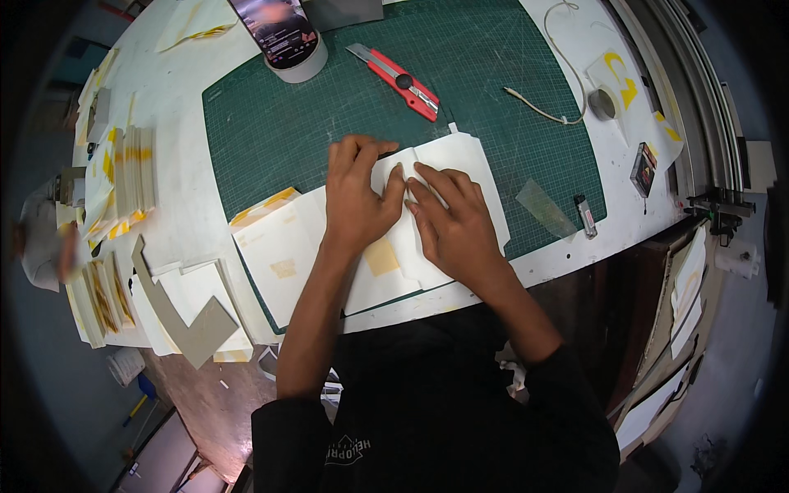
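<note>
A white folded card sheet [481, 193] with a notched outline lies in front of me on the green cutting mat [288, 107]. My left hand [355, 197] is closed at its far edge, fingers curled over the edge and thumb down on the card. Beside that thumb, my right hand [456, 218] lies on the card with fingers extended and fingertips pressing near a crease. Part of the card is hidden beneath both hands. At the left, another white card piece [275, 259] with yellowish patches lies partly behind my left forearm.
Beyond my hands lies a red box cutter [403, 80]. A phone [279, 33] leans on a tape roll [300, 66]. To the right are a lighter [585, 216], a clear strip [544, 209] and a cable [546, 115]. Card stacks [136, 177] and grey board [193, 337] occupy the left.
</note>
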Demonstrator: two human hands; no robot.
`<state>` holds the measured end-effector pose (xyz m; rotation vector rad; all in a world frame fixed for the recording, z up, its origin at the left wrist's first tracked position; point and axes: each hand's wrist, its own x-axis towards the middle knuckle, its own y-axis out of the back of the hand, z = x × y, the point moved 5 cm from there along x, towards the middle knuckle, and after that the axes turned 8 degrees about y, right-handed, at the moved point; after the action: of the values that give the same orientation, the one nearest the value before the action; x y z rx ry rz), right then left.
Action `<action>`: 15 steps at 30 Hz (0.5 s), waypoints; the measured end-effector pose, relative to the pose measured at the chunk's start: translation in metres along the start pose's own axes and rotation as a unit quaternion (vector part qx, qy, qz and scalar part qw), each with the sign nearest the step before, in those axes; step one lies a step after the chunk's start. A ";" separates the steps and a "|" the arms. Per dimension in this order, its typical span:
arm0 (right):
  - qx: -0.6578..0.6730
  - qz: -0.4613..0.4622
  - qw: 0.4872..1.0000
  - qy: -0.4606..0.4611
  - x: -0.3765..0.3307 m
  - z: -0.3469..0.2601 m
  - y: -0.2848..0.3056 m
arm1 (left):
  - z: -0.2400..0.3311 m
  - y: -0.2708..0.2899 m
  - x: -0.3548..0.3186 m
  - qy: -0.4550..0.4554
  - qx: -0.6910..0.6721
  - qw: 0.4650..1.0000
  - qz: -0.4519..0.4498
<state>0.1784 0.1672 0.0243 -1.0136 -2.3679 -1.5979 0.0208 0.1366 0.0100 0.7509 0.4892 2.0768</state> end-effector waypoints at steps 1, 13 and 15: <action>-0.005 -0.003 1.000 0.001 0.000 -0.001 -0.001 | 0.000 0.000 0.001 -0.004 -0.003 1.000 0.000; -0.055 -0.031 0.998 0.019 0.001 -0.005 -0.007 | 0.000 -0.002 0.004 0.032 0.002 0.996 -0.081; -0.057 -0.035 0.998 0.018 0.001 -0.006 -0.006 | 0.000 -0.002 0.004 0.033 0.004 0.996 -0.082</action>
<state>0.1721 0.1613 0.0226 -0.9229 -2.3377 -1.7782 0.0203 0.1409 0.0100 0.6261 0.5767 1.9513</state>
